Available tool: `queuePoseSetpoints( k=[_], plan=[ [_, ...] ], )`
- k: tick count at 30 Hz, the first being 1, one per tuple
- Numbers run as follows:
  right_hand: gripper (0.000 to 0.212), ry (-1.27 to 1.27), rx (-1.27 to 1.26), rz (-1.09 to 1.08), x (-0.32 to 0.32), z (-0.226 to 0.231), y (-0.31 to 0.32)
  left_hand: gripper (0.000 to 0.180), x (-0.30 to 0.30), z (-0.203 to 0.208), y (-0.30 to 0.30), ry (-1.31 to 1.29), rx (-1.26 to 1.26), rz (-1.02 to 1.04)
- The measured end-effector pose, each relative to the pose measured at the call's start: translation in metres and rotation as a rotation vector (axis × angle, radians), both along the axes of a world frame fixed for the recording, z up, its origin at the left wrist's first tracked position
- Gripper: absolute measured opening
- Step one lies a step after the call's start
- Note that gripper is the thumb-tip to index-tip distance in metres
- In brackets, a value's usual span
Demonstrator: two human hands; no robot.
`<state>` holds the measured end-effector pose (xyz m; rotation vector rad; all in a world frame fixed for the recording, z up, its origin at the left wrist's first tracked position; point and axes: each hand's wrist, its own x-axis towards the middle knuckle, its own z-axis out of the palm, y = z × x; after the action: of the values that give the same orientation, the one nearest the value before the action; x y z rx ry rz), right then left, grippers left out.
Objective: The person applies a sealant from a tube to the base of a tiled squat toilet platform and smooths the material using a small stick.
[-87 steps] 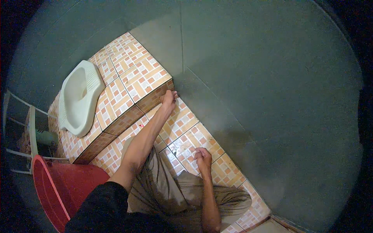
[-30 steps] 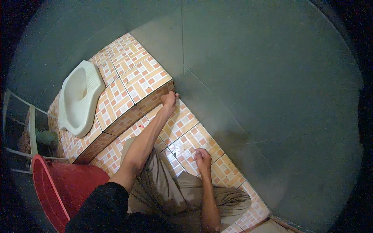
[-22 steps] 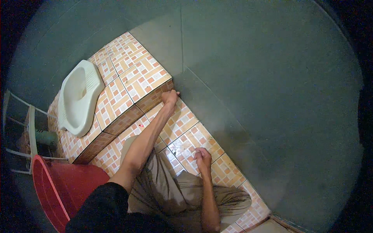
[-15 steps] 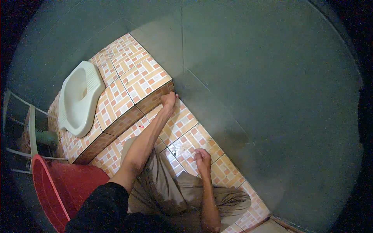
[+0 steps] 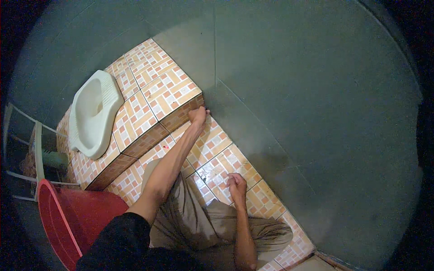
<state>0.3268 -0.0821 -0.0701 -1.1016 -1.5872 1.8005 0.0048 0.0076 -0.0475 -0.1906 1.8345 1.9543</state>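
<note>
My left hand (image 5: 198,115) reaches far forward to the inner corner where the tiled step (image 5: 143,137) meets the grey-green wall (image 5: 316,99). Its fingers are closed against the foot of the step, and whatever they may hold is hidden. Nearer to me, my right hand (image 5: 237,186) hovers over the patterned tile floor (image 5: 212,142) beside my knee. The fingers there are curled in toward the palm; I cannot make out whether anything small lies inside them.
A white squat toilet pan (image 5: 96,113) is set into the top of the raised step. At the lower left a red plastic bucket (image 5: 92,217) lies tilted beside a pale metal rack (image 5: 38,153). A tiny red scrap (image 5: 166,147) is on the floor below the step.
The view has shifted very slightly. Both hands stay in nearly the same places and poses.
</note>
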Motion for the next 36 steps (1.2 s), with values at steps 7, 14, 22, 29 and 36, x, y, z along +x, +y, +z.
queuePoseSetpoints(
  k=[7, 14, 22, 29, 36],
  plan=[
    [0.019, -0.039, -0.036, -0.008, -0.001, 0.004, 0.001, 0.019, 0.0, 0.001, -0.002, -0.044, -0.024, -0.016],
    [0.019, 0.037, 0.01, 0.013, -0.003, 0.005, -0.003, 0.02, -0.022, -0.032, -0.003, -0.17, -0.003, -0.015],
    [0.016, 0.001, -0.024, 0.017, -0.001, 0.004, -0.001, 0.019, -0.032, -0.045, 0.003, -0.175, 0.138, -0.009],
    [0.016, -0.022, -0.025, -0.023, 0.01, -0.005, 0.009, 0.019, 0.011, -0.007, 0.009, -0.136, -0.072, -0.03],
    [0.016, -0.029, -0.034, -0.013, 0.005, 0.001, 0.005, 0.022, 0.017, 0.026, 0.001, -0.022, -0.123, 0.008]
  ],
)
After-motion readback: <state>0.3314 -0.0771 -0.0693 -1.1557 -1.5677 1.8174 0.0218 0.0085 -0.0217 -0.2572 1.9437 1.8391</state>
